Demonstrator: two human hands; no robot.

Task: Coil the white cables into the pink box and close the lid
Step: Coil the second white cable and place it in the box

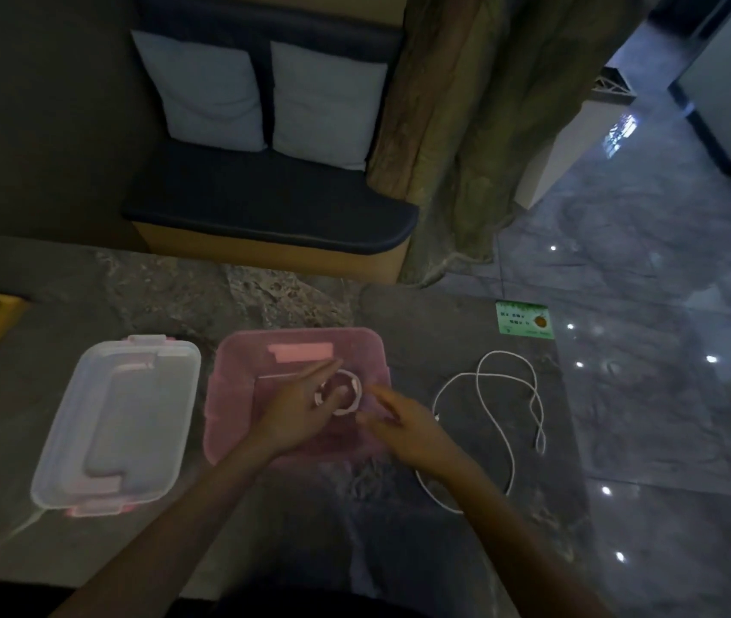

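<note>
Two things dominate: lid (pixel 116 423) at nine o'clock of box (pixel 299 394), where spread left hand (pixel 299 405) and right hand (pixel 403 428) flank coil (pixel 340 392), which may spring loose; cable (pixel 495 421) lies at three.

Loose cable (pixel 495 421) right of pink box (pixel 238 394); lid (pixel 118 421) left.

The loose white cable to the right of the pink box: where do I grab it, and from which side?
Probably take the loose white cable at its near end beside the right hand, reaching from the box side. It lies flat on the grey stone table in open, crossing loops, so starting from an end should let it coil without tangling.
</note>
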